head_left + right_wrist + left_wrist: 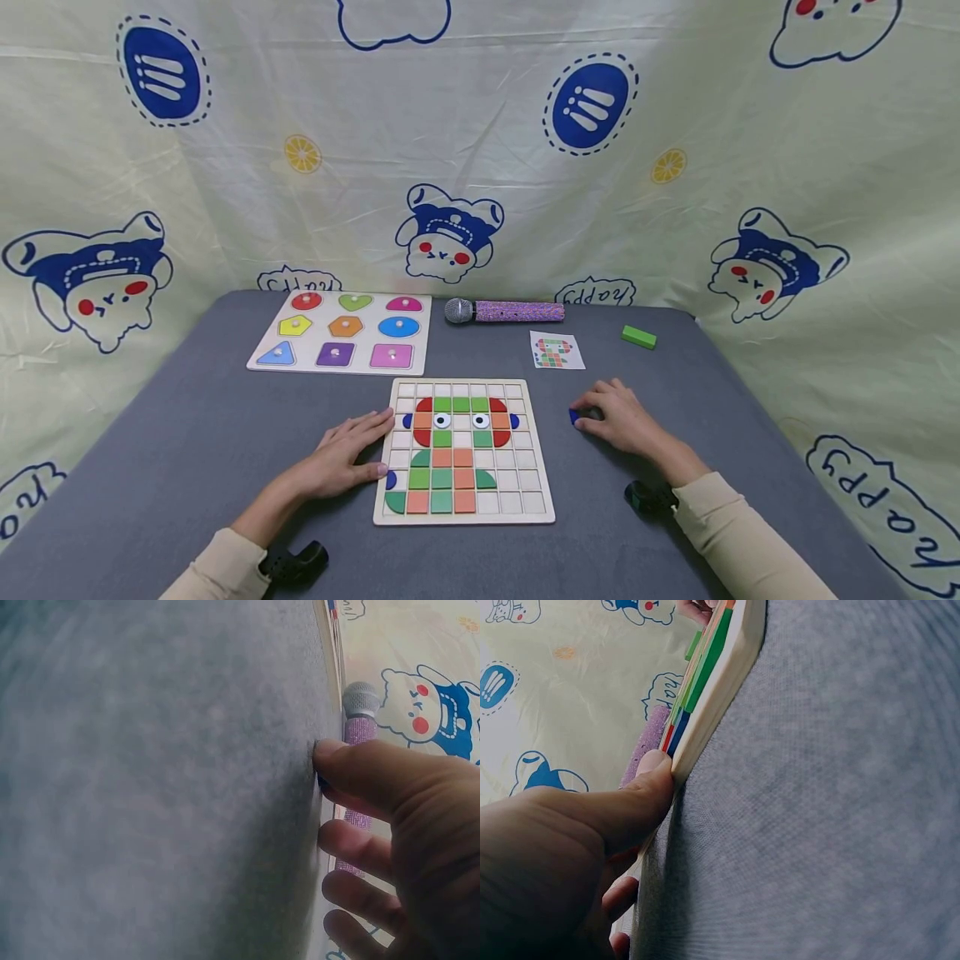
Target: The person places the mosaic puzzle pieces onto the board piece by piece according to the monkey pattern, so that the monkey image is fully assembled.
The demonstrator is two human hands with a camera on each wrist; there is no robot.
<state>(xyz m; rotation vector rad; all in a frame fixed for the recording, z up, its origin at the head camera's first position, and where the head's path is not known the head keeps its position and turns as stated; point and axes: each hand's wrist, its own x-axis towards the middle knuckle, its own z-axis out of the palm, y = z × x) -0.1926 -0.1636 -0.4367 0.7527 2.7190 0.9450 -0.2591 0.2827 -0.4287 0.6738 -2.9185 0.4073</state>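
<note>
A white square puzzle board lies in the middle of the table, its grid partly filled with green, orange, red and blue pieces and two eye pieces. My left hand touches the board's left edge with fingers extended and thumb at the rim, as the left wrist view shows too. To the board's right, my right hand pinches a small blue piece between thumb and fingers, low at the tabletop. In the right wrist view the thumb hides most of that piece.
Behind the board lie a printed picture card, a purple glittery microphone and a green block. A shape board with knobbed pieces is at the back left. A patterned cloth hangs behind the grey table.
</note>
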